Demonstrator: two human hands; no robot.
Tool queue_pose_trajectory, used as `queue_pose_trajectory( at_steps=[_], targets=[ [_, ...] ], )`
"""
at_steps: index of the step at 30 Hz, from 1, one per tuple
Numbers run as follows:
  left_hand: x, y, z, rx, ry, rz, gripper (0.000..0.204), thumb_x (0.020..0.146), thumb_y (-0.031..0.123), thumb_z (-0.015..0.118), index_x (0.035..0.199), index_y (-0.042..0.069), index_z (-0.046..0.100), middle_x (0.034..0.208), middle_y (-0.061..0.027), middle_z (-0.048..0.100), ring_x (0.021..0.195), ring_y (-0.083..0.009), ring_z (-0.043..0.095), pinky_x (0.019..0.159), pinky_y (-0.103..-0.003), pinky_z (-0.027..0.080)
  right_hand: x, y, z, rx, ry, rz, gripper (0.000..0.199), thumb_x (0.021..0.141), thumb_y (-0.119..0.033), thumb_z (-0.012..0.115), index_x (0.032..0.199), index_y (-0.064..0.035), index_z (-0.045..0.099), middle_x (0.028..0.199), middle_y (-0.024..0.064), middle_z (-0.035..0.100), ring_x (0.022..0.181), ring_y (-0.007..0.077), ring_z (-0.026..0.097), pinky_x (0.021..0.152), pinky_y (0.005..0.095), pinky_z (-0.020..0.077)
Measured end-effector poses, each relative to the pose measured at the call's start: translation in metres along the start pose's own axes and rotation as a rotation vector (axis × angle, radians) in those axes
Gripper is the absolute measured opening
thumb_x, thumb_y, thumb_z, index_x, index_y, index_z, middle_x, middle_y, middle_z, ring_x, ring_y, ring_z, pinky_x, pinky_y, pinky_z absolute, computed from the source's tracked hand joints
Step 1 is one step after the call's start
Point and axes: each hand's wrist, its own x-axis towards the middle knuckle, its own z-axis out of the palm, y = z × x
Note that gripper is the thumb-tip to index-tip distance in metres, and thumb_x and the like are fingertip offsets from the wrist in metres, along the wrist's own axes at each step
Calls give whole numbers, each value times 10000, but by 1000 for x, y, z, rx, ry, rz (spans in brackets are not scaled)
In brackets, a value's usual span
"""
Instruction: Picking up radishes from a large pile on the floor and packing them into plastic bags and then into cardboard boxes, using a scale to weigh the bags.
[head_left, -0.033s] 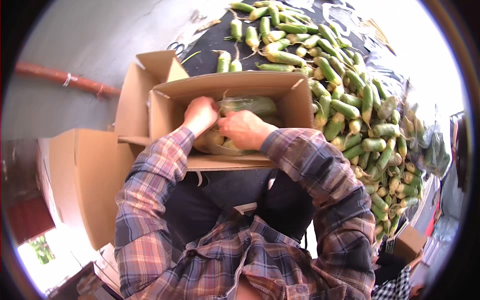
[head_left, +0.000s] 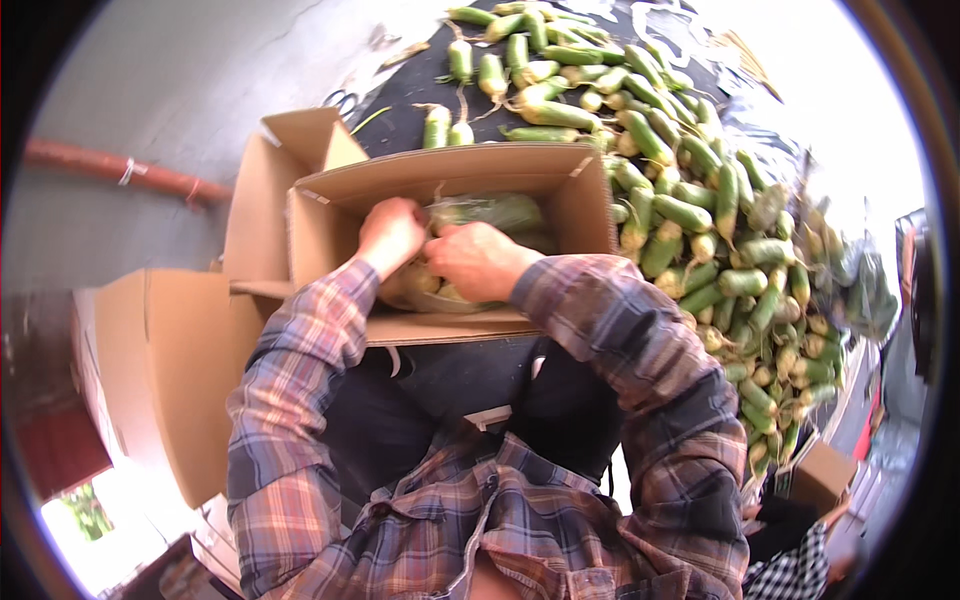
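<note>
Drifting slightly left in view: carton [head_left: 582, 205], left hand [head_left: 391, 235], right hand [head_left: 478, 262]. Both curl, pinch unclear, over bagged radishes [head_left: 505, 211] inside its near edge, apparently gathering plastic; next likely wants steady hold.

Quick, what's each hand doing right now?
Left hand: curled at the clear, vegetable-filled plastic bag; whether it holds it can't be told.
Right hand: curled over that bag; fingertips obscured, hold unclear.
</note>
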Motion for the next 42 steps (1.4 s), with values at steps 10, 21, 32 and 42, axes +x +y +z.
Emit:
queue_pose_trajectory(
  at_steps=[10,21,32,42],
  targets=[
    [5,-13,-29,-108,-15,266,209,788,192,637,909,27,678,912,-180,651,870,-304,635,759,-380,496,-9,3,-52,16,315,365,120,761,-181,584,775,-80,647,832,89,606,787,251,621,659,380,525],
    [-78,-39,-134,239,316,-165,469,857,166,634,1259,-21,480,941,-97,593,832,-185,570,792,-323,465,-126,49,-116,292,-30,1054,606,776,-593,583,712,3,670,768,166,661,736,289,655,711,392,509],
    [-66,-56,-135,-432,-48,-198,319,860,52,538,1148,-83,532,1062,-134,621,926,-188,604,836,-315,477,-146,42,-107,391,73,1091,313,724,-223,500,873,-33,700,921,181,672,864,338,647,766,421,504],
    [-58,126,-131,-383,-202,179,273,874,75,531,1105,-70,546,995,-91,632,855,-127,584,761,-274,476,-309,-49,-125,451,445,1289,324,777,-247,549,649,50,543,570,200,514,502,269,517,526,389,431]
  ],
)
